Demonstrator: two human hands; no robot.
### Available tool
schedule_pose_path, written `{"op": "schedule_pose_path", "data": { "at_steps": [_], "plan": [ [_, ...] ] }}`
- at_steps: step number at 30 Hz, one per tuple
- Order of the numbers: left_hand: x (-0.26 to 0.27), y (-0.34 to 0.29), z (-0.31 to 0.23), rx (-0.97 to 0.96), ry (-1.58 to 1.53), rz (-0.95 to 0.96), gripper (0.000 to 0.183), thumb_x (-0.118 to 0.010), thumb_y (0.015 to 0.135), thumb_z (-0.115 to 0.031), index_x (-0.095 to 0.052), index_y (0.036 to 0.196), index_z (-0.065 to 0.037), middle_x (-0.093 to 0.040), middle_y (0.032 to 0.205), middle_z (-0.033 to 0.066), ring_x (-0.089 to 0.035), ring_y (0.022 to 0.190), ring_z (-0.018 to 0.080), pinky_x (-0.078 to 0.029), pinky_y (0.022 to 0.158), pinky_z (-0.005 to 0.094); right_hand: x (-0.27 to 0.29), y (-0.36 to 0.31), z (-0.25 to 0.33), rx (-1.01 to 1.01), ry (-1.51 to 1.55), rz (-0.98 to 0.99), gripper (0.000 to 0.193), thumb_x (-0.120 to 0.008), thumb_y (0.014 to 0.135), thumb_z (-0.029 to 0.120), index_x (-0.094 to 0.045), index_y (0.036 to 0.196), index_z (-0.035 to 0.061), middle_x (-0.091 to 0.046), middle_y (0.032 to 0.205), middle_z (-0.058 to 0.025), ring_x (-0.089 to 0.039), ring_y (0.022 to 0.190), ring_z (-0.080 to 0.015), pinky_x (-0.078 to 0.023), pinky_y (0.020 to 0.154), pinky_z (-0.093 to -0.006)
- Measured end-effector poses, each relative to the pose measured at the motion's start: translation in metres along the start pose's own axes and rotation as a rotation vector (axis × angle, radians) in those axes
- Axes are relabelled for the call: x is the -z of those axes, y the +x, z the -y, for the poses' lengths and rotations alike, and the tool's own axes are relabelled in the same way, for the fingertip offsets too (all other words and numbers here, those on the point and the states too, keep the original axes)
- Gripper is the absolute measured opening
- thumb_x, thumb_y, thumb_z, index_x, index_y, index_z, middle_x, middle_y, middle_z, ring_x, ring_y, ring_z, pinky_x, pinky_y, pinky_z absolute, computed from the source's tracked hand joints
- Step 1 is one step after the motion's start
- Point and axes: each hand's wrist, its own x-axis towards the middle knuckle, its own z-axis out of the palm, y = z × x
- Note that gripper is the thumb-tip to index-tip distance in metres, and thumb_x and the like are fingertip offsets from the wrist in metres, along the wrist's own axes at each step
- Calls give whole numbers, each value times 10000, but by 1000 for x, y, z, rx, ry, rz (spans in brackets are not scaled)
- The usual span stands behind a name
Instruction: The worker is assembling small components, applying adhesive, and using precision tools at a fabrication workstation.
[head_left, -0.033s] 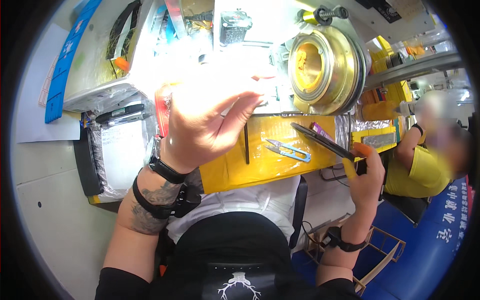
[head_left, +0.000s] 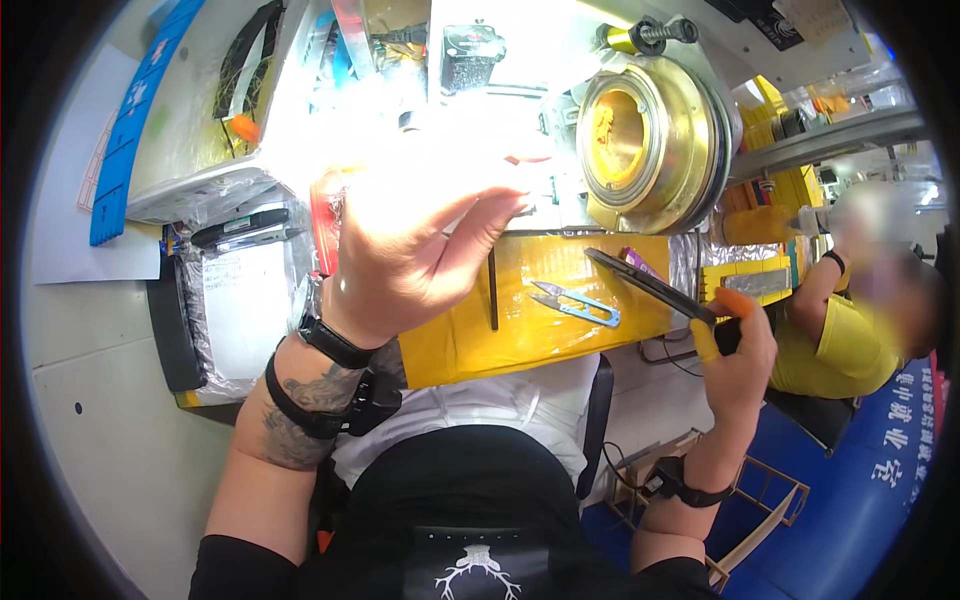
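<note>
My left hand (head_left: pixel 425 245) reaches over the far edge of the yellow work surface (head_left: pixel 440 345), thumb and fingertips pinched together. Strong glare washes out its fingers, so I cannot make out what they hold. My right hand (head_left: pixel 738 350), with orange and yellow covers on two fingers, grips a long slim black tool (head_left: pixel 650 284) that slants up and left over the surface. Between the hands lie blue-handled thread snips (head_left: pixel 577 303) and a thin dark rod (head_left: pixel 493 290). A small purple item (head_left: pixel 638 262) sits partly behind the black tool.
Beyond the surface stands a round brass-coloured machine part (head_left: pixel 655 145). Pens (head_left: pixel 240 230) and a white sheet (head_left: pixel 240 310) lie at left, below a blue strip (head_left: pixel 145 125). A person in a yellow shirt (head_left: pixel 840 340) sits at right. A wooden frame (head_left: pixel 765 530) is low at right.
My right hand has shifted very slightly to the right and turned a little, with the black tool still in it. My left hand looks the same.
</note>
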Motion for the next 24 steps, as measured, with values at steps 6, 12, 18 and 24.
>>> {"op": "schedule_pose_path", "data": {
  "at_steps": [6,12,18,24],
  "plan": [
    [-2,-1,-1,19,-33,-6,203,-796,842,42,-751,1036,1,-779,932,131,-764,816,250,-595,717,320,-17,14,26,75,518,-240,442,-859,795,-10,-630,1173,-24,-642,1013,-86,-613,949,-184,-484,899,-313],
    [-2,1,1,-11,-54,-9,207,-796,836,41,-755,1034,-3,-777,950,132,-761,846,261,-594,732,323,-72,30,31,-20,834,-235,374,-910,780,98,-689,1059,-19,-616,1021,-91,-593,923,-171,-494,825,-315],
    [-1,-2,-3,57,-9,19,204,-789,844,32,-762,1043,-8,-773,972,143,-752,839,273,-591,746,339,-55,38,38,31,258,17,313,-905,787,196,-758,955,-23,-719,844,-85,-674,753,-187,-521,737,-318],
    [0,3,-2,9,12,55,206,-781,846,42,-760,1045,-5,-781,993,143,-757,859,276,-595,760,335,-41,14,75,17,1008,-354,425,-866,856,274,-638,1104,14,-757,764,-99,-744,793,-193,-527,1037,-543]
  ]
}}
